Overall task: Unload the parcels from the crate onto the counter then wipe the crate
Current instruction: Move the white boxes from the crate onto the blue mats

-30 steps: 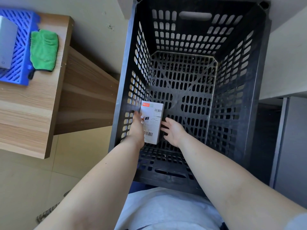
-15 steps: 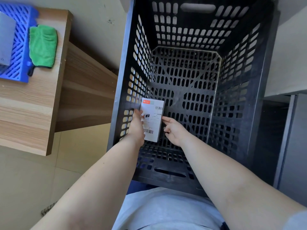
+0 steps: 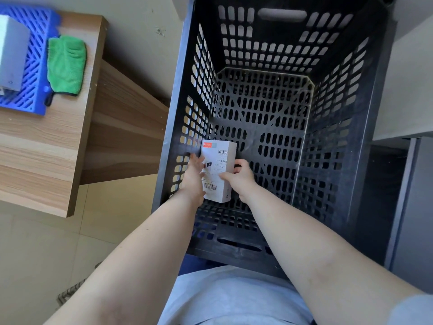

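Note:
A tall black slotted crate [image 3: 346, 141] stands on the floor in front of me. Inside it, near the left wall, is a small white parcel [image 3: 219, 158] with a shipping label and barcodes. My left hand [image 3: 193, 174] holds the parcel's left edge. My right hand [image 3: 239, 178] grips its right edge, thumb on the label and fingers curled round the side. Apart from this parcel, the crate's floor shows only bare plastic. A green cloth [image 3: 66, 64] lies on the wooden counter [image 3: 35, 148] at the left.
A blue slotted tray [image 3: 35, 66] sits on the counter's far left with a white box [image 3: 11, 55] on it. A grey cabinet [image 3: 412, 207] stands right of the crate. Tiled floor lies between counter and crate.
My right hand has closed round the parcel's right edge, where earlier it only touched it. The parcel now sits upright between both hands, slightly raised.

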A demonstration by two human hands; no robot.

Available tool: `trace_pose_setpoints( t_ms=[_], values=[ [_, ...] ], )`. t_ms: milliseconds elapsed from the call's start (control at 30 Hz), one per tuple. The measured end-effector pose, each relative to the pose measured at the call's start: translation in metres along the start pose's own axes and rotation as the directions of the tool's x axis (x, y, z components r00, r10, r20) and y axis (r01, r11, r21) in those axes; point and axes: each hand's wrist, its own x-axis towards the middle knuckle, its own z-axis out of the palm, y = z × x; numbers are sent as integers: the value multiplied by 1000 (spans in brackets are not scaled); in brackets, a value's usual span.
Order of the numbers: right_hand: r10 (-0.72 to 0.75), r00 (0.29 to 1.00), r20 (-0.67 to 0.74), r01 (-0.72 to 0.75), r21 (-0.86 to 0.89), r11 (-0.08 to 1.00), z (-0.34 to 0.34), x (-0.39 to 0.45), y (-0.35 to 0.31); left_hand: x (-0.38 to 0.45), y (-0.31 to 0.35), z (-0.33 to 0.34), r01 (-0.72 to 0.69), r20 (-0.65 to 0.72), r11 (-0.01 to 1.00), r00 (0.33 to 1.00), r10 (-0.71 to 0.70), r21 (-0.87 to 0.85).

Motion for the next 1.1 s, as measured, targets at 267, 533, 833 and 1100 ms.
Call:
trace_pose_setpoints(
  t_ms=[267, 533, 833, 1100],
  values=[
    [-90, 990, 110, 66, 204, 977, -73, -16, -35, 1, -9, 32, 50, -118, 883, 993, 6, 467],
    [-297, 955, -2, 283, 309, 908, -101, -65, -113, -45, 29, 98, -166, 121, 859, 985, 122, 485],
    [-525, 842, 127, 467, 317, 825, -113, -135, -209, -93, 79, 134, -456, 305, 822, 881, 362, 340],
    [-587, 766, 262, 560, 174, 810, -68, -201, -243, -150, 122, 100, -568, 384, 792, 799, 464, 225]
  ],
)
